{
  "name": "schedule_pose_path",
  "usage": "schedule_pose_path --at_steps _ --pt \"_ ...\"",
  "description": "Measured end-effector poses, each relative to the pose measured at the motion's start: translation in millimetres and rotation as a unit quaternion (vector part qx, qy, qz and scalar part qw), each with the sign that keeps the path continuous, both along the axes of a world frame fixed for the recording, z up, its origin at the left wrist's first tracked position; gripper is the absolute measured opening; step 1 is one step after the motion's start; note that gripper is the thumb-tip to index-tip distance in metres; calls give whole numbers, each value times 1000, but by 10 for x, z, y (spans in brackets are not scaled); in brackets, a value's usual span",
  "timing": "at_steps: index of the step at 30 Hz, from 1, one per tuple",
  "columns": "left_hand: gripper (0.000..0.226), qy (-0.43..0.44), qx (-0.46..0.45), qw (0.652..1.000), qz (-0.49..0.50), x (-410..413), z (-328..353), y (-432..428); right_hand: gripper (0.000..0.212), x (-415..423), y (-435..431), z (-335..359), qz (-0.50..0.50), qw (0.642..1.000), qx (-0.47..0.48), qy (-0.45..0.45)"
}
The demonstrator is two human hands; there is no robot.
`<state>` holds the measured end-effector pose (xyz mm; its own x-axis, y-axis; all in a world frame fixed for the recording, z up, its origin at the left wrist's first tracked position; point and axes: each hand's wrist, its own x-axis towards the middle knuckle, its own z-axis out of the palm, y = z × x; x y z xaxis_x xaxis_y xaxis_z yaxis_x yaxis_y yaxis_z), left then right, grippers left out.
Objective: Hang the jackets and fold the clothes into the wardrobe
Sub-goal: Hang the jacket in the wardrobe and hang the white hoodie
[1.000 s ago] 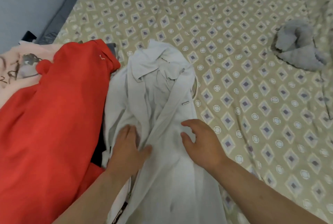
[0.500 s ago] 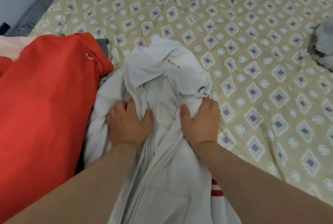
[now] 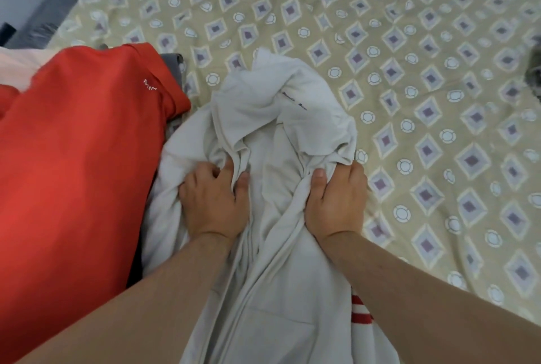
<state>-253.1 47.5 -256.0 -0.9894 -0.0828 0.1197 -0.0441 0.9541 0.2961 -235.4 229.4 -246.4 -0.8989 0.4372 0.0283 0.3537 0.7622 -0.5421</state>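
Observation:
A pale grey-white jacket [image 3: 272,118] lies bunched on the patterned bedspread [image 3: 409,42], its collar end pointing away from me. My left hand [image 3: 212,200] grips a fold of the jacket's left front, fingers curled into the cloth. My right hand [image 3: 336,202] grips the bunched right front near the shoulder, thumb on top. Red stripes [image 3: 361,309] show on the cloth by my right forearm.
A large red garment [image 3: 76,173] lies at the left, touching the jacket. A pink-white garment [image 3: 17,65] sits behind it at the left edge. A dark grey cloth [image 3: 172,66] peeks out behind the red one. A grey fluffy item [image 3: 535,71] lies at the right edge.
Both hands went from resting open on the jacket to gripping its two fronts, bunching the cloth up. The view has closed in on the jacket.

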Motion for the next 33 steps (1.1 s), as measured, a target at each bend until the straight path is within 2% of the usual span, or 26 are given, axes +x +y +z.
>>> schedule_pose_path --at_steps 4,8,10,11,13,15,16,19,20,21,23,24,26,28,30,32,33 --pt "55 -10 16 1000 4 -13 6 -20 45 6 0 42 9 1000 -4 20" --pt "59 -23 69 997 -1 -23 143 -62 38 17 129 187 63 997 -28 -40" --pt "47 -67 159 985 22 -77 287 -98 25 18 236 383 67 991 -91 -72" --pt "40 -89 243 965 43 -92 392 -106 18 37 277 516 59 986 -132 -84" --pt "36 -143 407 898 88 -62 665 -105 12 118 298 841 52 978 -189 -79" --pt "15 -184 526 820 133 51 1038 -78 15 255 258 1212 57 970 -230 -51" --pt "5 -198 600 759 154 136 1278 -66 17 348 218 1400 54 965 -254 -39" --pt "27 -312 781 503 202 487 1984 -65 20 691 109 2030 4 928 -371 -32" --pt "38 -351 799 447 199 625 2215 -69 22 809 84 2243 -24 907 -420 -35" --pt "47 -372 802 421 202 766 2412 -80 25 931 59 2458 -53 883 -465 -36" --pt "51 -395 803 399 200 987 2743 -167 27 1149 46 2839 -112 837 -534 -38" --pt "48 -394 803 402 197 1061 2921 -214 21 1250 54 3013 -134 817 -560 -42" --pt "44 -368 802 431 188 1172 3238 -331 8 1437 54 3374 -157 791 -589 -50" --pt "44 -350 794 465 177 1257 3539 -424 6 1594 54 3714 -164 787 -593 -48" --pt "46 -338 790 480 177 1365 3878 -447 17 1723 18 4024 -160 803 -573 -41" --pt "40 -356 789 472 168 1504 4208 -474 36 1875 -60 4349 -180 801 -570 -42" --pt "40 -361 798 456 157 1574 4342 -477 42 1964 -95 4499 -191 784 -589 -48"
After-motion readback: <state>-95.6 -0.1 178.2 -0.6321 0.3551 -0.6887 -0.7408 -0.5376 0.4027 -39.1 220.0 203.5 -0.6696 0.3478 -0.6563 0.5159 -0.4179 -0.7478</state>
